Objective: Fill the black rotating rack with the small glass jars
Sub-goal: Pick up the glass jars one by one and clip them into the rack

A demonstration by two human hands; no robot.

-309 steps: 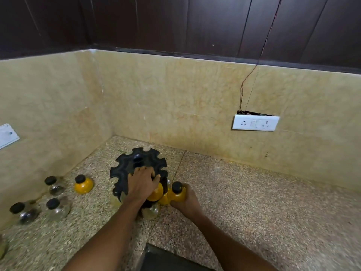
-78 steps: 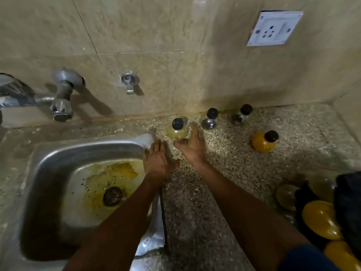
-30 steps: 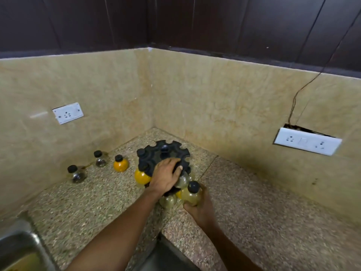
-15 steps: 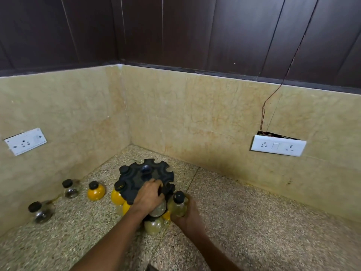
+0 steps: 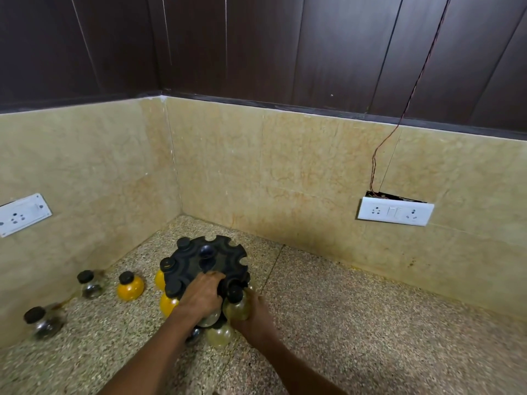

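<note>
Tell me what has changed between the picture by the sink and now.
The right hand carried the pale jar from beside the sink to the black rack and holds it at a near slot. The left hand left the sink edge and grips the rack. Three jars stayed on the counter.

The left hand point(image 5: 201, 297) hides the rack's point(image 5: 209, 262) near slots, perhaps filled.
</note>
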